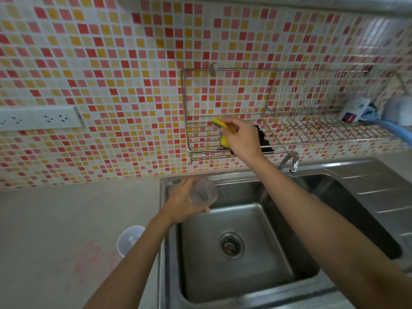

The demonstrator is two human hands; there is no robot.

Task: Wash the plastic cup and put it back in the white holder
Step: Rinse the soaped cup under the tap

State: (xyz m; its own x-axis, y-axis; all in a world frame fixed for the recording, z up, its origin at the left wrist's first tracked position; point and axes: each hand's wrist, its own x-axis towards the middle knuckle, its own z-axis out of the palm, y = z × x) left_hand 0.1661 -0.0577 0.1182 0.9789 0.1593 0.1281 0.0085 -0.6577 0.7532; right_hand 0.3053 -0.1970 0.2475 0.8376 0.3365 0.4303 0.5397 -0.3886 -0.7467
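My left hand (181, 202) grips a clear plastic cup (204, 194) over the back left corner of the steel sink (278, 286), its mouth turned toward me. My right hand (242, 137) is raised at the wire wall rack (200, 150) and pinches a yellow and green sponge (220, 126) at the rack's left section. The white holder (129, 239) stands on the counter left of the sink, partly hidden behind my left forearm.
A dark scrubber (265, 141) lies in the rack behind my right hand. The tap (291, 161) curves over the sink divider, with a second basin (334, 192) and drainboard to the right. Boxes and a blue hose (392, 128) sit at the rack's right end. A wall socket strip (40, 119) is at left.
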